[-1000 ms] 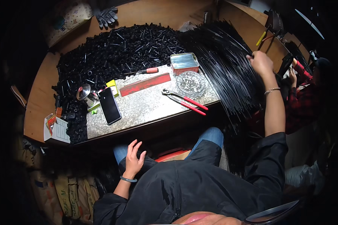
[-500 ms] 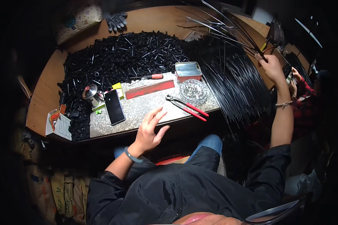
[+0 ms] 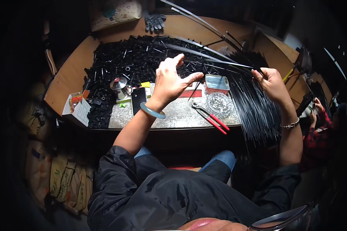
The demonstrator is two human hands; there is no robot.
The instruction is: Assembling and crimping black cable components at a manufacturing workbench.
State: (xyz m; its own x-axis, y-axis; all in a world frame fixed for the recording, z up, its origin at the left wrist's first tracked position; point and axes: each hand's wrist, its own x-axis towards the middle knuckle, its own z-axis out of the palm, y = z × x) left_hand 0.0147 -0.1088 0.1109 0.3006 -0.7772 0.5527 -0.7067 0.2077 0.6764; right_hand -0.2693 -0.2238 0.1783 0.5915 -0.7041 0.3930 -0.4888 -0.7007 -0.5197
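Note:
My right hand is closed round one end of a few long thin black rods, which fan out up and to the left across the bench. My left hand is raised over the metal work plate, thumb and fingers spread with nothing in them. Below it lie red-handled pincers and a long red bar, partly hidden by the hand. A clear glass dish of small bits stands beside a red tin with thin pale pieces on top.
Small black tubular parts are heaped across the back and left. A bundle of black rods lies at the right. Nearer left are a phone, a metal-topped jar and a white box. A co-worker's hand shows far right.
My left hand has risen from the plate's front edge toward the rods, with its fingers opening wider. My right hand has come lower, and the rods now point more to the left.

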